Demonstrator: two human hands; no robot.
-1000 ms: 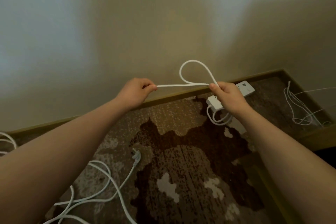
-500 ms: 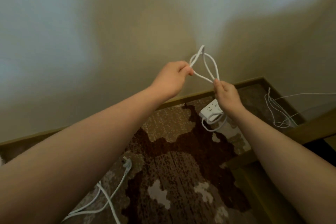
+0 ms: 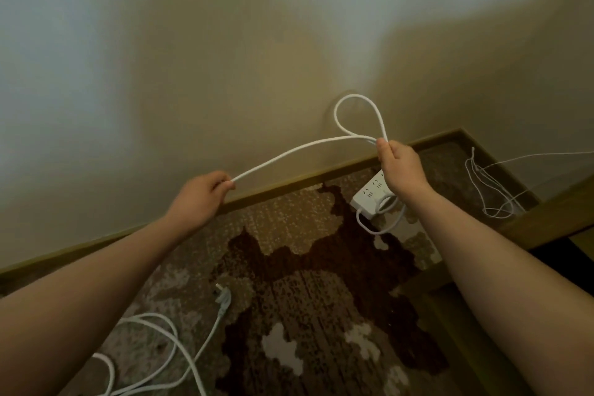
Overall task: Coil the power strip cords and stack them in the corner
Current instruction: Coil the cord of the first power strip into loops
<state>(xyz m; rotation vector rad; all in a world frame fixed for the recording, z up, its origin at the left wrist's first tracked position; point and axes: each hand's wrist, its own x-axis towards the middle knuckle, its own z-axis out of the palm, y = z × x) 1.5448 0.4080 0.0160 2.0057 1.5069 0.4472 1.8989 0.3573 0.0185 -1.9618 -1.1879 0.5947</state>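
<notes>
Coiling is the step judged to be in hand: a white cord point(image 3: 291, 151) is stretched between the two hands above a patterned carpet point(image 3: 321, 267), close to the wall point(image 3: 225, 74). A raised loop point(image 3: 359, 112) is pinched closed at its base by the right hand point(image 3: 400, 167), with the thumb pressed against the gathered strands. The free run of cord is gripped at the fingertips of the left hand point(image 3: 201, 194), which is held lower and well apart from the right. Below the right hand, the white power strip point(image 3: 371, 198) is seen hanging or resting just beneath the wrist; which of the two cannot be told. A short turn of cord curves under it.

For the next move, the left hand would need to be brought up to the right so that another loop of matching size is laid against the first and clamped there, with a slight twist to keep the turns flat.

A plug point(image 3: 224, 297) lies on the carpet beneath the left forearm, joined to slack cord point(image 3: 167, 350) strewn toward the lower left. Thin white wire point(image 3: 488, 190) is bunched near the corner at the right.
</notes>
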